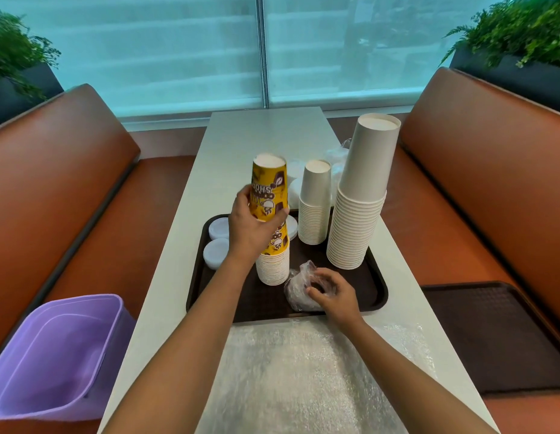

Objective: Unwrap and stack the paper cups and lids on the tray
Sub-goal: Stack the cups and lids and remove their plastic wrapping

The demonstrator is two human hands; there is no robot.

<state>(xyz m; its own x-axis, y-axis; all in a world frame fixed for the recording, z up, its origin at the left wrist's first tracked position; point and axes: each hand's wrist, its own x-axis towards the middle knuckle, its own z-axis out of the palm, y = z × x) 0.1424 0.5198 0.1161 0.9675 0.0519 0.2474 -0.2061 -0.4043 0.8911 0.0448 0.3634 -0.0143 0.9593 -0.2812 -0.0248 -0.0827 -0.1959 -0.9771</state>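
Left hand (252,228) fingers wrapped round yellow printed cup (267,186), tilted atop its stack (273,266) on brown tray (377,288). Right hand (333,292) pinches crumpled plastic wrap (299,288).

**Single head cam, fwd & down over table**

Only one view, so no overlap w/ another. Worn at head height, looking fwd & down along the table (266,133) toward far window (191,51). Wide-angle: edges bow, benches curve at left & right. Close in: both forearms enter from near edge, left hand (250,230) & right hand (332,292) mid-frame over the tray (374,277). Purple bin (57,352) near left, second tray (498,336) near right.
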